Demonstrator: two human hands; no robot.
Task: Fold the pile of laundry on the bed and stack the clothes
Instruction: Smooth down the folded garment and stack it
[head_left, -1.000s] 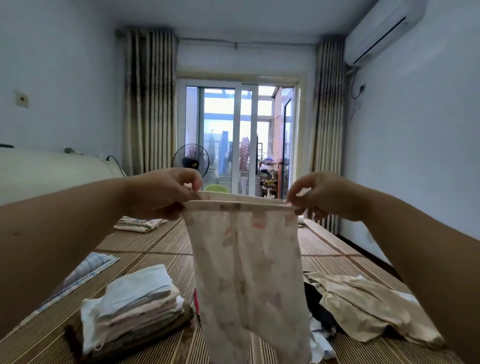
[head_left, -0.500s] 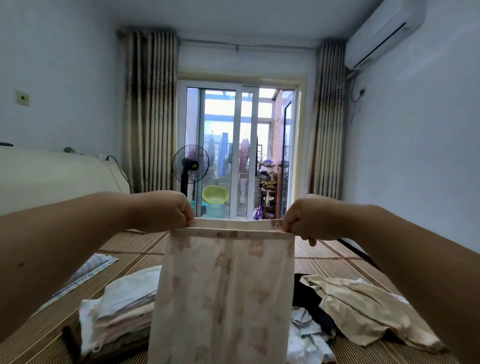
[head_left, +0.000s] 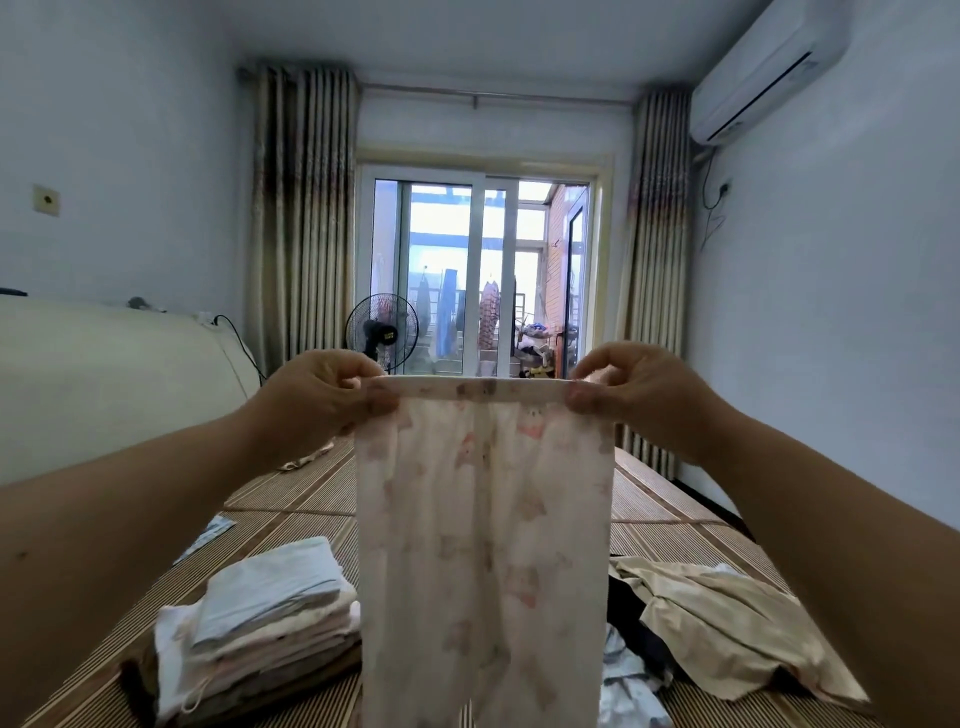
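Both hands, left hand (head_left: 317, 397) and right hand (head_left: 631, 395), pinch with curled fingers the waistband of a pale pink printed cotton garment (head_left: 483, 545), possibly trousers, hanging above the bed (head_left: 665, 525).

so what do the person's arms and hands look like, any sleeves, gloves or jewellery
Both are bare. The left hand and right hand wear no gloves, and no rings show on the fingers in view. No watch or bracelet shows at either wrist. The left forearm and right forearm are uncovered to the frame's edge, so no sleeve is visible.
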